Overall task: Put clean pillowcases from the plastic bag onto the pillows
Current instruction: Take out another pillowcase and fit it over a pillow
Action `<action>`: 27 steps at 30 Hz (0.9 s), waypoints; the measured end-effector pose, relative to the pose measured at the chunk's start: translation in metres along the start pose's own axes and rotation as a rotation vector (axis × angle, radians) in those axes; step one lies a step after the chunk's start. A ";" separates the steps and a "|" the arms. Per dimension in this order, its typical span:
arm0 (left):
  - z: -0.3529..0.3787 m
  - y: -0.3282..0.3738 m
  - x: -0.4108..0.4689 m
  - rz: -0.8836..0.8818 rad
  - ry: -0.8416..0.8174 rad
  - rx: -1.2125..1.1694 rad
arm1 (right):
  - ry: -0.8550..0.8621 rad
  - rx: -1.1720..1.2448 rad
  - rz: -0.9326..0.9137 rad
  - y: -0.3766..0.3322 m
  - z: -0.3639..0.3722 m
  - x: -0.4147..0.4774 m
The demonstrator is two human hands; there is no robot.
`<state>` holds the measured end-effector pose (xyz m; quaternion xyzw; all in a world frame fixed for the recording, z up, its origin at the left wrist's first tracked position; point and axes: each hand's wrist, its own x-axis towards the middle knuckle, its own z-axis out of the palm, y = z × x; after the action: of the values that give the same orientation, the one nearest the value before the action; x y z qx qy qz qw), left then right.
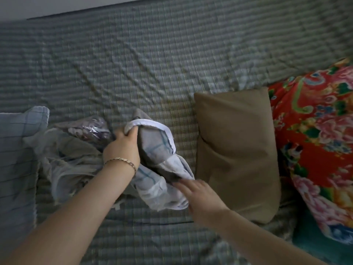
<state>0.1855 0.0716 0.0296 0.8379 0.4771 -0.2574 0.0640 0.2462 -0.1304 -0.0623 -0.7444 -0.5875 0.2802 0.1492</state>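
pillowcase (156,148) is clamped at its white hem by left hand (122,146) (so the mouth can be opened) | right hand (198,196) is spread, fingers apart, touching its lower fold | bare pillow (236,150) lies just beside, ready on bed (133,64)

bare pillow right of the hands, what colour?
Plain tan-brown pillow, no pattern; head view.

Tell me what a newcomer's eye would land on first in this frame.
Probably the bright red floral bedding bunched at the right edge, loud against the grey-green quilted bedspread. Next, the centre: the left hand grips the white-trimmed rim of a grey checked pillowcase while the right hand reaches for its lower end. A bare tan pillow lies just right of them.
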 end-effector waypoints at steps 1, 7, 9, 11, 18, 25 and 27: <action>0.006 0.014 0.000 0.025 -0.053 0.010 | 0.210 0.003 0.065 0.015 -0.012 -0.003; 0.050 0.090 -0.010 0.135 -0.250 -0.039 | -0.056 0.292 1.288 0.156 -0.065 0.013; 0.063 0.105 -0.011 0.120 -0.290 -0.069 | -0.109 0.249 1.339 0.176 -0.050 0.021; 0.074 0.115 -0.008 0.099 -0.291 -0.101 | -0.125 0.099 1.322 0.181 -0.029 0.027; 0.086 0.116 0.033 0.047 -0.207 -0.233 | 0.014 0.004 0.999 0.219 -0.031 0.035; 0.084 0.085 0.027 0.030 -0.154 -0.216 | -0.462 0.029 0.618 0.197 -0.102 -0.003; 0.080 0.083 0.019 0.052 -0.173 -0.228 | -0.611 -0.062 0.508 0.175 -0.115 -0.021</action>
<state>0.2329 0.0133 -0.0604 0.8119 0.4741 -0.2711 0.2064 0.4495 -0.1849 -0.0615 -0.7526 -0.4103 0.4986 -0.1290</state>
